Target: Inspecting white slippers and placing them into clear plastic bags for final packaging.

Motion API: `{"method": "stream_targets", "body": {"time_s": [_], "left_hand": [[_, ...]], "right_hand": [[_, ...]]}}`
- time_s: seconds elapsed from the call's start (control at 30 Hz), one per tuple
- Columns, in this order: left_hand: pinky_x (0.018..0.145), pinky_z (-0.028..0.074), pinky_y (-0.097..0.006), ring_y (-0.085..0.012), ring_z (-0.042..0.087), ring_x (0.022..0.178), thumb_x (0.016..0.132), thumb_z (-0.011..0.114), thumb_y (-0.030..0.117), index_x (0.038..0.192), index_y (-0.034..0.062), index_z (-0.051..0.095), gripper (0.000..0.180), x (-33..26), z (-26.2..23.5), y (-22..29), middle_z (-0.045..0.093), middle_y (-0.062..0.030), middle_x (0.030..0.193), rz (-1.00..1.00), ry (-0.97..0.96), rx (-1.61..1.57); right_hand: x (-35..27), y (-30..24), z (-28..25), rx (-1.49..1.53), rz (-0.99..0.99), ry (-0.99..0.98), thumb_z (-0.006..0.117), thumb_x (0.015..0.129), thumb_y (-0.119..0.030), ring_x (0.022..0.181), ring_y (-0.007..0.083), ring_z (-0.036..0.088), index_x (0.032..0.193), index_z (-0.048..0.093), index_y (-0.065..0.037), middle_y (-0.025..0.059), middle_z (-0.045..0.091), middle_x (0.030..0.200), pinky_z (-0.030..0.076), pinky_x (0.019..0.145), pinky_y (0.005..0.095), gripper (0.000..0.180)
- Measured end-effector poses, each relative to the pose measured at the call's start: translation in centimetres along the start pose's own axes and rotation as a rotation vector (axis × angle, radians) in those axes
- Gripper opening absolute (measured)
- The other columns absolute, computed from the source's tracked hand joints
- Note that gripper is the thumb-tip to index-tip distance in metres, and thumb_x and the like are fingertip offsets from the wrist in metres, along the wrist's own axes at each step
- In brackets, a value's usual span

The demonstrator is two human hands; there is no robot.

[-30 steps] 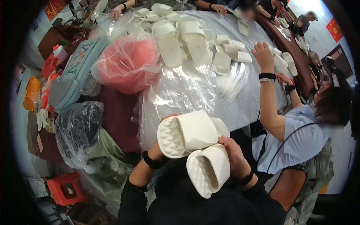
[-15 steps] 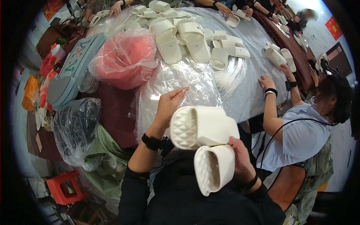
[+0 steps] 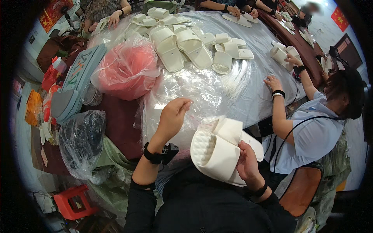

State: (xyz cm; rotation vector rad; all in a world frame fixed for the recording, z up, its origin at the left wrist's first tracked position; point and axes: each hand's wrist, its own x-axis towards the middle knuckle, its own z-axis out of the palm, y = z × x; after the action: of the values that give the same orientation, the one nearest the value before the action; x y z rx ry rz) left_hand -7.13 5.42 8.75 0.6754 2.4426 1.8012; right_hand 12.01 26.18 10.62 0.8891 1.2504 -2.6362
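My right hand (image 3: 246,165) grips a pair of cream slippers (image 3: 219,149) stacked sole outward, close to my chest. My left hand (image 3: 173,116) is raised over the stack of clear plastic bags (image 3: 186,89) on the table, with its fingertips pinched on the thin edge of a clear plastic bag. A dark band sits on each of my wrists.
More cream slippers (image 3: 182,44) lie across the plastic-covered round table (image 3: 252,89). A pink-filled bag (image 3: 126,70) and a dark bag (image 3: 81,139) sit at left. A person in a light blue shirt (image 3: 307,128) works at right; others' hands at the far edge. A red stool (image 3: 72,202) stands below left.
My left hand let go of the upper slipper and reached forward to the plastic bags. My right hand has drawn both slippers together into one stack.
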Motion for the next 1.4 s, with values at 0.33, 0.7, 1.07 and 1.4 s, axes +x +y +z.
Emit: {"method": "stream_targets", "body": {"time_s": [0.33, 0.7, 1.07, 1.4], "left_hand": [[0.090, 0.036, -0.050, -0.0336, 0.050, 0.105, 0.065, 0.077, 0.043, 0.136, 0.0102, 0.042, 0.086, -4.0, 0.0, 2.8, 0.054, -0.0154, 0.112, 0.297, -0.292, 0.664], [0.103, 0.035, -0.044, -0.0401, 0.041, 0.124, 0.084, 0.056, 0.012, 0.140, 0.0065, 0.036, 0.059, -4.2, 1.5, 1.9, 0.039, -0.0240, 0.138, 0.333, -0.230, 0.581], [0.099, 0.038, -0.031, -0.0224, 0.052, 0.117, 0.103, 0.032, 0.027, 0.137, 0.0034, 0.043, 0.043, 1.3, -0.8, 4.7, 0.055, -0.0113, 0.128, -0.142, -0.365, -0.387], [0.101, 0.036, -0.032, -0.0293, 0.050, 0.122, 0.099, 0.034, 0.025, 0.144, 0.0127, 0.033, 0.046, -0.3, 2.0, 1.9, 0.053, -0.0160, 0.131, -0.135, -0.722, -0.069]], "right_hand": [[-0.8, -0.9, 0.3, 0.127, -0.181, 0.060, 0.042, 0.095, -0.026, 0.110, 0.0224, 0.057, 0.129, 0.044, 0.002, 0.0156, 0.057, 0.122, 0.044, 0.097, 0.0346, 0.044], [-0.3, 0.2, -0.5, 0.190, -0.044, 0.002, 0.039, 0.096, -0.031, 0.105, 0.0248, 0.061, 0.127, 0.044, 0.004, 0.0180, 0.058, 0.117, 0.049, 0.092, 0.0357, 0.047], [-2.1, -1.0, 0.3, 0.117, -0.044, -0.032, 0.039, 0.094, -0.035, 0.104, 0.0276, 0.061, 0.128, 0.044, 0.005, 0.0204, 0.057, 0.119, 0.049, 0.091, 0.0380, 0.052], [-0.6, -0.5, -0.8, 0.100, -0.119, 0.008, 0.042, 0.096, -0.030, 0.098, 0.0247, 0.063, 0.122, 0.048, 0.007, 0.0188, 0.060, 0.112, 0.052, 0.085, 0.0357, 0.046]]}}
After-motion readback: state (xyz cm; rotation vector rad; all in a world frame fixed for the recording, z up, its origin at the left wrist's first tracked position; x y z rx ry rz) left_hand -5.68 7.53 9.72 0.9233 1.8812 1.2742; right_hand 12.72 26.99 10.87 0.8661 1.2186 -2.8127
